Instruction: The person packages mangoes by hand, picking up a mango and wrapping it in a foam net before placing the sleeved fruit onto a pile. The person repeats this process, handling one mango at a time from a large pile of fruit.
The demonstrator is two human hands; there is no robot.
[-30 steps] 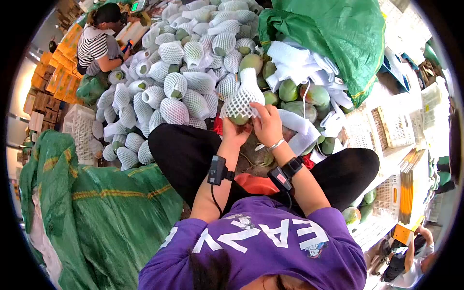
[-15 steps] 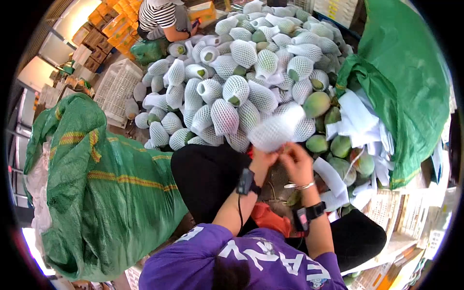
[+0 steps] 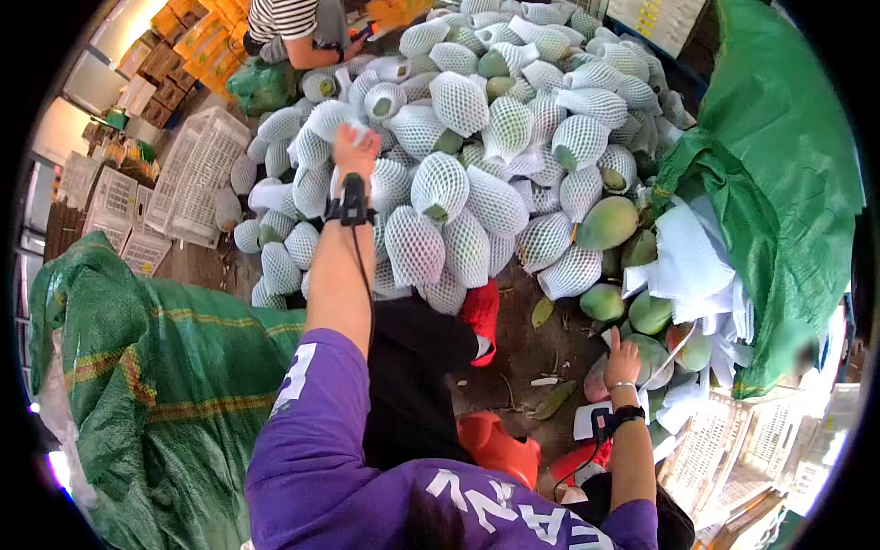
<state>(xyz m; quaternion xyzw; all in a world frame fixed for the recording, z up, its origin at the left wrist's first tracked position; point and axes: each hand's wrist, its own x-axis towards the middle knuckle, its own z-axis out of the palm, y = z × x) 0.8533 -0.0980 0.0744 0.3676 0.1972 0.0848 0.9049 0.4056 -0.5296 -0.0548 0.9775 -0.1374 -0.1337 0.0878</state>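
My left hand (image 3: 356, 149) reaches out over the pile, its fingers apart, at the near end of a mango in a white foam net (image 3: 328, 119). Other netted mangoes (image 3: 440, 186) lie around it. Low on the right, my right hand (image 3: 623, 362) has its fingers closed at the tip of a white foam sleeve (image 3: 608, 337); the hand covers much of the sleeve. Bare green and reddish mangoes (image 3: 650, 313) lie beside and under this hand. A larger bare mango (image 3: 607, 224) rests at the pile's right edge.
Green woven sacks stand at left (image 3: 202, 367) and right (image 3: 779, 183). Loose foam sleeves (image 3: 692, 257) spill near the right sack. White crates (image 3: 197, 174) sit at left. Another person in a striped shirt (image 3: 289, 18) works behind the pile. A red shoe (image 3: 480, 321) is near the pile.
My hands, together on a foam-netted piece before, have separated. The left moved forward and left to the pile; the right moved down and right to the bare mangoes and sleeves.
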